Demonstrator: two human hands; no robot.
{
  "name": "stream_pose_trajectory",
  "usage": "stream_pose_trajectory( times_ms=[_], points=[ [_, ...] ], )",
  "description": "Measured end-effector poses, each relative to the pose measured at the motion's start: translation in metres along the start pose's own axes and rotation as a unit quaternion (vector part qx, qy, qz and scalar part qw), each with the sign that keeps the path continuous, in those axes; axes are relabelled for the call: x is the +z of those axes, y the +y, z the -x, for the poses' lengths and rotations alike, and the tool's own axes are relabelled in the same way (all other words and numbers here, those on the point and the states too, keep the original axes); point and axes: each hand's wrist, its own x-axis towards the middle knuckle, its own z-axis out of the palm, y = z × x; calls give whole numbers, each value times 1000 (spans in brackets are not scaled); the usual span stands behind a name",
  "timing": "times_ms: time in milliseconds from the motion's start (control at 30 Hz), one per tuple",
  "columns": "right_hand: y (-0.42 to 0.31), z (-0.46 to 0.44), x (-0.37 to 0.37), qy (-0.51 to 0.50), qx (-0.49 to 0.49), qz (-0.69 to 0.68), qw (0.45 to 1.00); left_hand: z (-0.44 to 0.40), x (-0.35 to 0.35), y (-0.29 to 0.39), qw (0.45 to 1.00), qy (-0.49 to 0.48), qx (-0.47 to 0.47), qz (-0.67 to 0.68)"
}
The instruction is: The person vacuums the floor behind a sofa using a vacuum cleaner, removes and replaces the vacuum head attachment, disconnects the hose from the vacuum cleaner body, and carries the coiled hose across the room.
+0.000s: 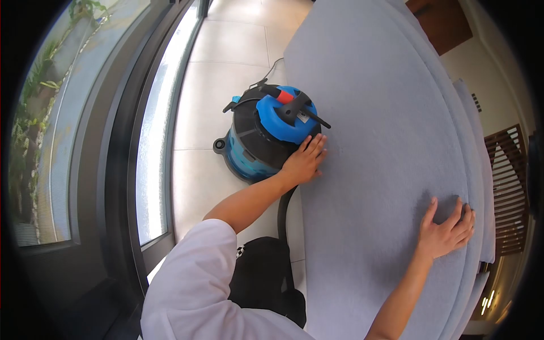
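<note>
A canister vacuum cleaner [241, 127] with a black top, a blue upper part and a bluish lower drum stands on the floor, close against a grey sofa [362, 113]. My left hand [306, 160] rests at the vacuum's near right side, by the sofa edge, fingers stretched out; whether it presses on the vacuum or the sofa I cannot tell. A black and red hose end [283, 97] lies across the blue top. Over on the sofa, towards its far right edge, my right hand [446, 229] lies with fingers spread and holds nothing.
A black hose [283, 212] runs down from the vacuum beside my knee [258, 272]. A thin cord [276, 67] trails behind it on the tiled floor [226, 48]. Dark-framed glass doors [156, 153] line the left. A slatted wooden piece [507, 187] stands beyond the sofa.
</note>
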Motion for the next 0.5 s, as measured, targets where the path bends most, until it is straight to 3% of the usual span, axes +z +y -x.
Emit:
stream_pose_trajectory(
  times_ms=[100, 200, 300, 367, 467, 500],
  points=[
    [0, -1, -3, -17, 6, 8, 1000, -1, 0, 8, 999, 32, -29, -8],
    [0, -2, -3, -21, 5, 2, 1000, 5, -2, 5, 995, 95, 13, -1],
    [-1, -2, -6, -23, 6, 3, 1000, 0, -8, 11, 1000, -11, -17, -16],
    [0, -2, -6, -27, 2, -1, 1000, 1, -7, 12, 998, -32, -23, -38],
    [1, -2, -7, -32, 8, -7, 999, 1, -4, 15, 999, 3, -25, -28],
    [2, -3, -9, -34, 13, -16, 999, 5, -5, 15, 998, 68, -18, -6]
  ],
)
